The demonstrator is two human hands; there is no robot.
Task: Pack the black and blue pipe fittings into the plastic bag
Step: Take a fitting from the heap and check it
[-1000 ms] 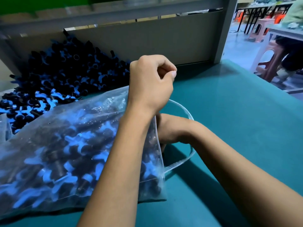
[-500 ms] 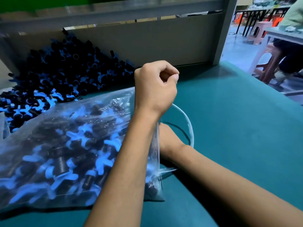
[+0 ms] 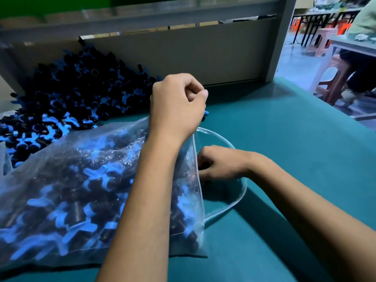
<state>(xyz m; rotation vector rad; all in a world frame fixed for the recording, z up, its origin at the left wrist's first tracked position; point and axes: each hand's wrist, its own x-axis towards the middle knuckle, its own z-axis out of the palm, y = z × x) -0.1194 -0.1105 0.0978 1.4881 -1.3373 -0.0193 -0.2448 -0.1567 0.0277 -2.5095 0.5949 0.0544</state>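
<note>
At the plastic bag (image 3: 81,190) mouth, the left hand (image 3: 177,104) grips fittings; the right hand (image 3: 219,163) fingers are hidden, grip unclear.

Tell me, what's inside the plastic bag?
The plastic bag is stuffed with black and blue fittings. The right hand reaches into its open mouth. The left arm covers some of the middle.

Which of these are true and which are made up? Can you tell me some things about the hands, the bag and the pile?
1. The plastic bag already holds many fittings. True.
2. The loose pile of fittings lies right of the bag. False: it lies behind it, on the left.
3. The left hand lifts the bag's mouth. True.
4. The right hand rests flat on the green table, away from the bag. False: it reaches into the bag's opening.
</note>
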